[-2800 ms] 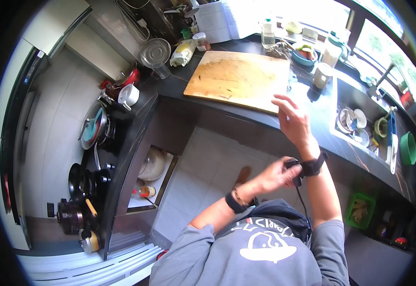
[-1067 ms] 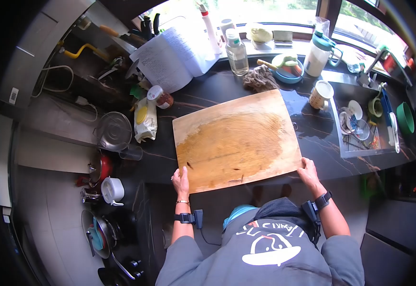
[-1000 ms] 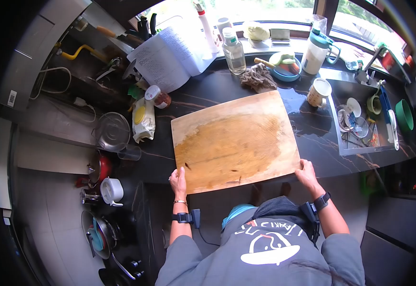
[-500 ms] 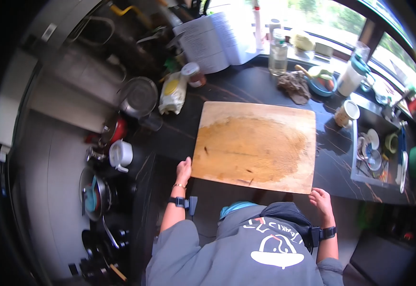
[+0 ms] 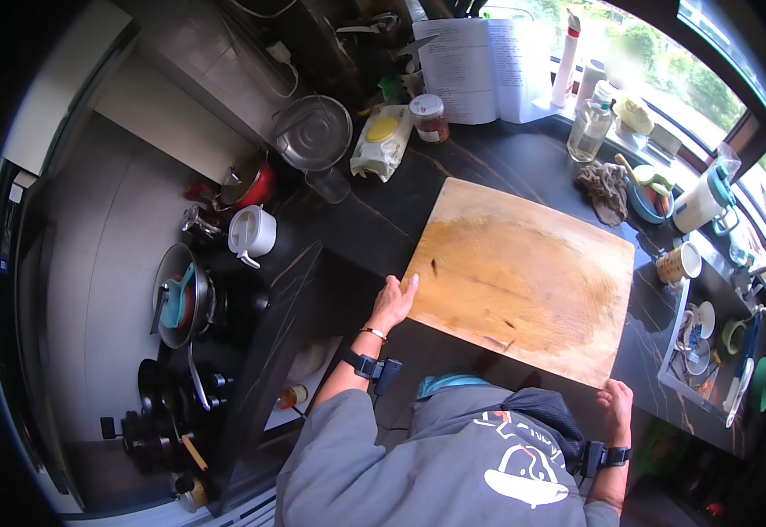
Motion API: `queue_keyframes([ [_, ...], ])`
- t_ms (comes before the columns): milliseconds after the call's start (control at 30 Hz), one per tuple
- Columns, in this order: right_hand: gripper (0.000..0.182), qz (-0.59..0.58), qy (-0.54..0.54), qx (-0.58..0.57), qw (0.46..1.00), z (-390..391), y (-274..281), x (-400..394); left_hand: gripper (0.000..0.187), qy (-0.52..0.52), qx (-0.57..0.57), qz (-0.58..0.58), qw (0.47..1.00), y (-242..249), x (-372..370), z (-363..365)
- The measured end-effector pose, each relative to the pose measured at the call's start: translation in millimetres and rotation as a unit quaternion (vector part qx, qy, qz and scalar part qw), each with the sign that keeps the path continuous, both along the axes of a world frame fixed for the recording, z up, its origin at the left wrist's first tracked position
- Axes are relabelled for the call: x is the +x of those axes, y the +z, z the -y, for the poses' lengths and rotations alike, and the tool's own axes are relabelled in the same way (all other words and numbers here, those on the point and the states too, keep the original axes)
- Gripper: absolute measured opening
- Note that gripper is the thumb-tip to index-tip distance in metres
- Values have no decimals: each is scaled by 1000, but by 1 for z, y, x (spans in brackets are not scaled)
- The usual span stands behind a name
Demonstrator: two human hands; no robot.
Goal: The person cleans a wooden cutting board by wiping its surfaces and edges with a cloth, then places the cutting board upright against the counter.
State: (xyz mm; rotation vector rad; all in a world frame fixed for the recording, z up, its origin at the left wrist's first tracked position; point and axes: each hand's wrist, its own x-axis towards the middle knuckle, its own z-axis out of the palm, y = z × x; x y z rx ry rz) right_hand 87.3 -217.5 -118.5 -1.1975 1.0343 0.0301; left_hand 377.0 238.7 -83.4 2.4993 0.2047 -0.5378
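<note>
Overhead view of a person at a dark stone counter [image 5: 488, 167]. The fingers of the left hand [image 5: 393, 302] are curled over the near left corner of a large wooden cutting board [image 5: 519, 277], gripping its edge; a bracelet and a dark wrist strap sit behind the hand on a grey sleeve. The right hand [image 5: 617, 407] clasps the board's near right corner, fingers wrapped at the edge, with a black wristband just below. The board lies flat on the counter, its centre darker and stained, its long axis running from about 10 o'clock to 4 o'clock in the frame. From the board, at 12 o'clock, stands an open book [image 5: 487, 66]; at 11 o'clock, a red-lidded jar [image 5: 429, 118] and a pale pouch with a yellow cap [image 5: 381, 140]; further toward 10 o'clock, a steel bowl [image 5: 313, 133]. At 1 o'clock are a clear bottle [image 5: 592, 129] and a crumpled brown cloth [image 5: 604, 188], with a blue bowl [image 5: 647, 195] just beside the cloth. At 3 o'clock stands a patterned mug [image 5: 682, 263], and beyond it a sink [image 5: 675, 364] holding dishes. At 9 o'clock, a white lidded pot [image 5: 251, 234] and a pan [image 5: 180, 294] rest on the hob.
</note>
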Motion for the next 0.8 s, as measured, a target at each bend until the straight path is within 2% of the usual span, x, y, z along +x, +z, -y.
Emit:
queue_keyframes([
  [267, 12, -30, 6, -62, 998, 32, -14, -14, 68, -58, -15, 13, 998, 0, -14, 31],
  [500, 11, -70, 0, -54, 996, 37, -23, -37, 68, -78, -22, -7, 997, -7, -26, 43],
  [800, 12, -100, 3, -98, 990, 44, -27, -41, 67, -89, -33, -13, 995, -8, -32, 51],
])
